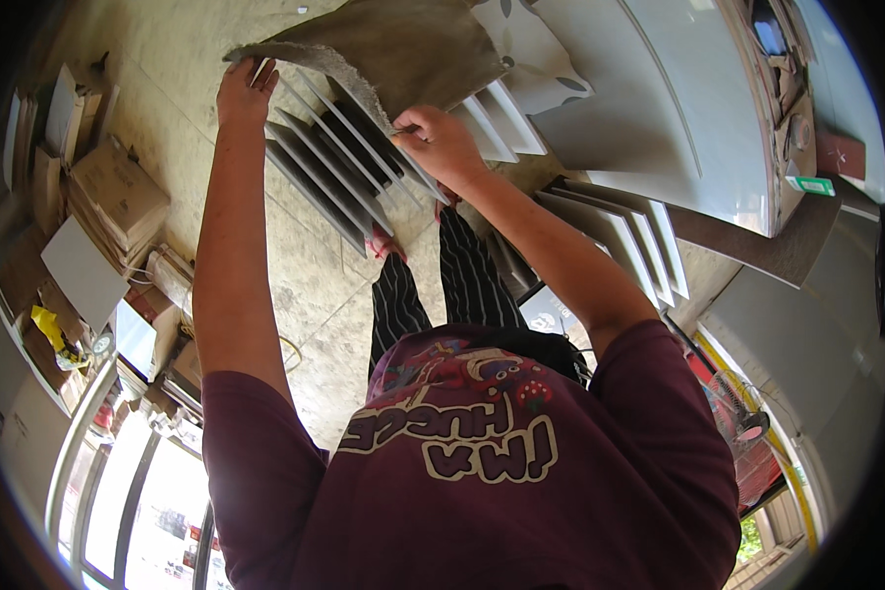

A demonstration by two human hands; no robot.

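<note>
Both hands gripping one tile, raised above a standing row.

Left hand (246, 90) clenched on far corner of brown rough-backed tile (403, 54), right hand (441, 146) pinching its near edge; tile tilted, held up over row of pale tiles (349, 162) standing on edge on concrete floor (295, 285). Seems mid-lift or mid-placing, cannot tell which. Next move probably needs steady two-handed carrying, keeping edge away from neighbours. Striped trouser legs (462, 280) below, more stacked tiles (624, 236) to right, cardboard boxes (118, 197) at left.

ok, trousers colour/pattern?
Black trousers with thin white vertical stripes, seen in the head view.
</note>
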